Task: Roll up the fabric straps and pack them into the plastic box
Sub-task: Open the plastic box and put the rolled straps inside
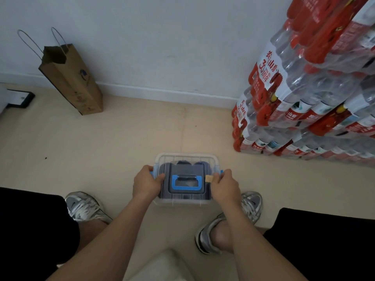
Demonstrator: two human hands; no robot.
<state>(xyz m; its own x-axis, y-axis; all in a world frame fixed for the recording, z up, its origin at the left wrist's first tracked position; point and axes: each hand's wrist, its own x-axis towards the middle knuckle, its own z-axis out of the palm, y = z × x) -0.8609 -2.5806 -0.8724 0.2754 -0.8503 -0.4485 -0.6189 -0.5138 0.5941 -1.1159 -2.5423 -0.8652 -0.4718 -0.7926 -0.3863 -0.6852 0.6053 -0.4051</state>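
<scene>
So here's where I'm at: the plastic box (186, 155) sits on the floor in the lower middle of the frame, right between my shoes (85, 206), with its clear lid on and the blue carry handle (185, 181) lying flat on top. Through the lid I can see the fabric straps (199, 164) as dark rounded rolls packed inside, and none are lying loose on the floor around me. I'd call the rolling and packing pretty much done, so this is the closing-up step.

My left hand (146, 182) is wrapped round the left end of the box, thumb on the lid, right at the blue latch (152, 173). My right hand (224, 184) has the same hold on the right end by the other latch (221, 171). That's the one with the plaster (209, 179) on it. Both hands are clamped on the box, one per side.

I honestly can't tell from here whether the latches are fully snapped down, since my fingers cover most of them. Next up, I reckon: press both clips evenly at the same time so the lid doesn't pop up on one side, and check that no strap is bulging under the rim.

Other stuff around: a brown paper bag (73, 78) by the wall at upper left, and stacked packs of bottled water (304, 88) on the right.
</scene>
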